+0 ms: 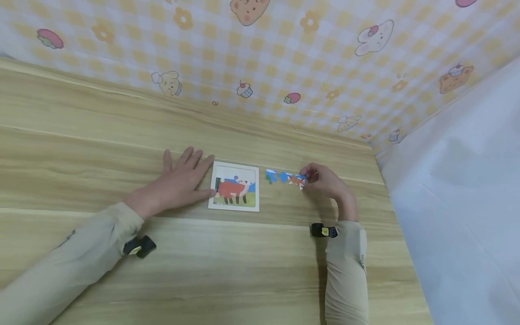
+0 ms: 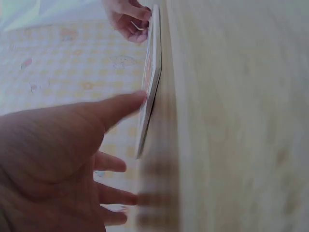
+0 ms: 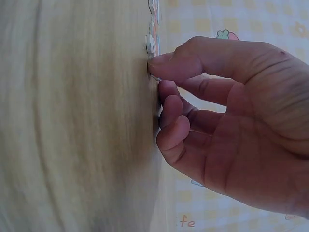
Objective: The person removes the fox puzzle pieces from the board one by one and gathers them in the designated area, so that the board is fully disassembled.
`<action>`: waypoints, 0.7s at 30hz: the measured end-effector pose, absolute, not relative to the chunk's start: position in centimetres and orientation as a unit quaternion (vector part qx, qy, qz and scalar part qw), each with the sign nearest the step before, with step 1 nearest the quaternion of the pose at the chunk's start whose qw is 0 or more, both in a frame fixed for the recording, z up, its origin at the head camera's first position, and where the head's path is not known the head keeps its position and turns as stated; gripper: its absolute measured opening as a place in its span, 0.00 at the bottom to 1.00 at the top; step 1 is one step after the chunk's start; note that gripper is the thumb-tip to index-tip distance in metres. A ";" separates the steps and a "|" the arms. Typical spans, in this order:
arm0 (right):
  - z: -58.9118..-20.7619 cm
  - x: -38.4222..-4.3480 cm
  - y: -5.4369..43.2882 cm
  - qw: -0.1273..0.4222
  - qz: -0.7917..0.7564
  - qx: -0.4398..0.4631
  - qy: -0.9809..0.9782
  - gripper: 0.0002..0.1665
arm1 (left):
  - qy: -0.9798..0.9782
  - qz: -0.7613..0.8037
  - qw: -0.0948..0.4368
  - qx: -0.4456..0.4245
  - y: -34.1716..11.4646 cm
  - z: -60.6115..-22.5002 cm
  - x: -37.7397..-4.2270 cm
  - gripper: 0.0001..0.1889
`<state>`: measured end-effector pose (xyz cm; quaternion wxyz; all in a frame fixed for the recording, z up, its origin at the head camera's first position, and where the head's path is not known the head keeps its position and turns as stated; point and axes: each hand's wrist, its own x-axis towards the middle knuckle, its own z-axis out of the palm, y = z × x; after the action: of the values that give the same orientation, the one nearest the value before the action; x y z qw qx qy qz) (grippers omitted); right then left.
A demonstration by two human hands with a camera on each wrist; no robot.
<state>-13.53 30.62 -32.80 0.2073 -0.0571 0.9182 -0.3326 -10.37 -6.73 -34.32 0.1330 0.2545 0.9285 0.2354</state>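
A square white-framed jigsaw board lies on the wooden table, its inside showing a red animal on green and blue, with a pale strip along the top. My left hand rests at its left side, fingers spread, the thumb touching the left edge. To the right of the board lies a short row of jigsaw pieces, blue with part of an orange-and-white animal face. At the row's right end my right hand pinches the last jigsaw piece between thumb and fingers, partly hiding it.
The wood-grain table spreads around both hands. Behind it hangs a yellow checked cloth with cartoon prints. A white surface lies beyond the table's right edge. Each wrist carries a small black camera.
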 end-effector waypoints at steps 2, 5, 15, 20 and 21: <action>-32.8 -13.5 30.7 0.208 -0.334 -0.055 0.918 0.21 | 0.928 0.242 0.135 0.250 -6.8 -34.5 -10.5 0.44; -32.7 -13.5 30.8 0.207 -0.334 -0.051 0.918 0.23 | 0.921 0.264 0.150 0.245 -6.9 -34.8 -10.6 0.44; -30.5 -12.9 29.8 0.120 -0.285 -0.053 0.949 0.16 | 0.905 0.304 0.168 0.248 -7.3 -35.6 -10.7 0.41; -29.7 -12.5 27.1 0.139 -0.308 -0.111 0.935 0.16 | 0.911 0.300 0.155 0.236 -7.1 -36.1 -10.7 0.43; -29.7 -12.4 26.5 0.144 -0.313 -0.125 0.930 0.16 | 0.913 0.300 0.151 0.233 -7.0 -36.2 -10.6 0.44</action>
<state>-12.42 26.53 -29.73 0.1441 -0.1253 0.9304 -0.3129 -10.59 -7.00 -36.20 0.1512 0.2328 0.9128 0.2995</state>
